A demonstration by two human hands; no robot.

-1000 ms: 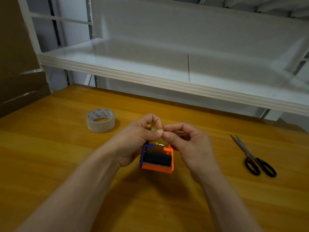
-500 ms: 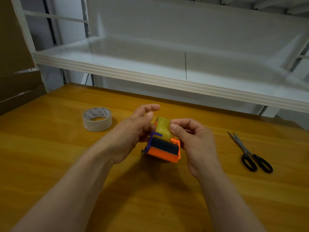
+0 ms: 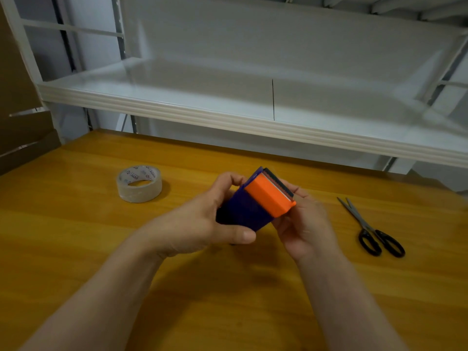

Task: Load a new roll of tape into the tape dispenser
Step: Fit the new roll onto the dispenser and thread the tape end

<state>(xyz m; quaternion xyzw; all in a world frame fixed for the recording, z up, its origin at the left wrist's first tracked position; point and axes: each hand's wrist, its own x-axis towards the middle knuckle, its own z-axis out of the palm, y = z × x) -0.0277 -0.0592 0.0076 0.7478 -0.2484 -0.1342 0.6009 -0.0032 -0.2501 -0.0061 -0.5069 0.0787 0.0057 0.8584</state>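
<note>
I hold the tape dispenser [image 3: 263, 198], orange at its toothed cutter end and dark purple in the body, lifted above the wooden table [image 3: 76, 236] with the cutter end tilted up and away. My left hand [image 3: 202, 219] grips the purple body, thumb underneath and fingers curled over the top. My right hand [image 3: 304, 221] holds the orange end from the right side. A roll of clear tape [image 3: 139, 183] lies flat on the table to the left, apart from both hands. Any tape inside the dispenser is hidden.
Black-handled scissors [image 3: 372, 229] lie on the table at the right. A white shelf [image 3: 228, 115] overhangs the table's far edge. Brown cardboard [image 3: 20, 122] stands at the far left.
The dispenser has been lifted and turned over, so its orange and purple back faces me and the yellowish tape is out of sight. Both hands shifted their grip around it.
</note>
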